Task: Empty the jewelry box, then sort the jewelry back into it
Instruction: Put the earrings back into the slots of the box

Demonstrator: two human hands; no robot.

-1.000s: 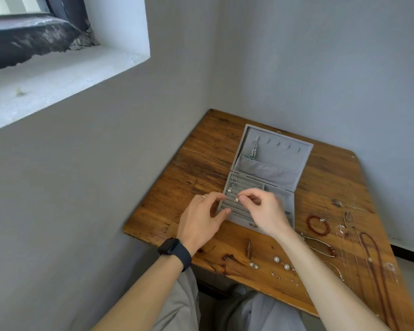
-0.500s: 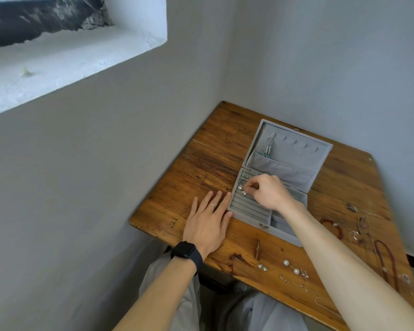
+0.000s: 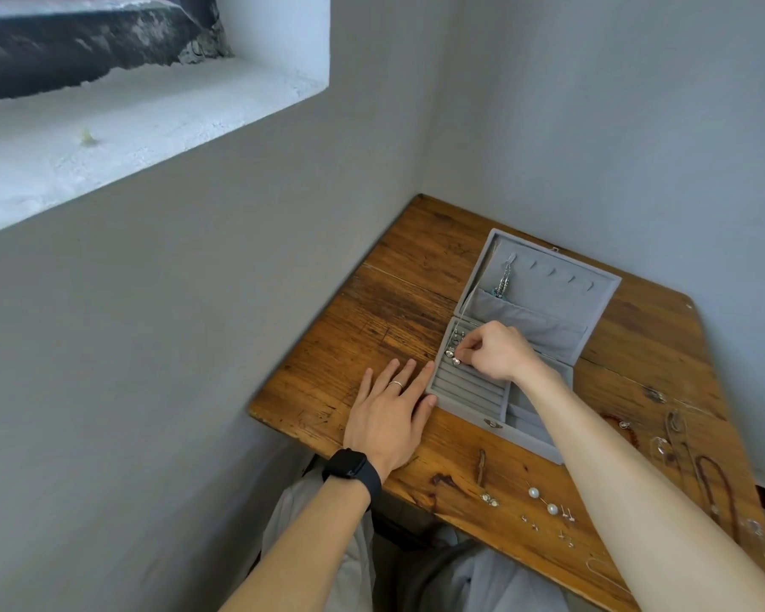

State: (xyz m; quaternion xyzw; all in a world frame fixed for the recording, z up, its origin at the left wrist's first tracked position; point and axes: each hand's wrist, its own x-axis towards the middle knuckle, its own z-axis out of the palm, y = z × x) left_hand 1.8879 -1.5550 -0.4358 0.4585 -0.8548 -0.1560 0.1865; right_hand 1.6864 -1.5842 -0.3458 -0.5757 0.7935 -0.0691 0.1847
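A grey felt jewelry box (image 3: 531,441) lies open on the wooden table (image 3: 398,311), lid propped back with one silver piece (image 3: 503,282) hanging inside it. My right hand (image 3: 495,351) is over the ring-slot section, thumb and forefinger pinched on a small silver earring (image 3: 456,361) at the slots, beside a few others (image 3: 456,337) set there. My left hand (image 3: 391,413) lies flat on the table against the box's left side, fingers spread, holding nothing. Pearl earrings (image 3: 543,500) and small studs (image 3: 565,525) lie near the front edge.
Red bead bracelet (image 3: 628,428), a dark cord necklace (image 3: 716,492) and silver pieces (image 3: 670,435) lie on the table's right side. Grey walls close in behind and to the left, with a window ledge (image 3: 129,125) above left. My lap is below the table's front edge.
My left hand left the box and now lies flat beside it. My right hand moved up and left to the top ring slots with the earring. The camera view shifted.
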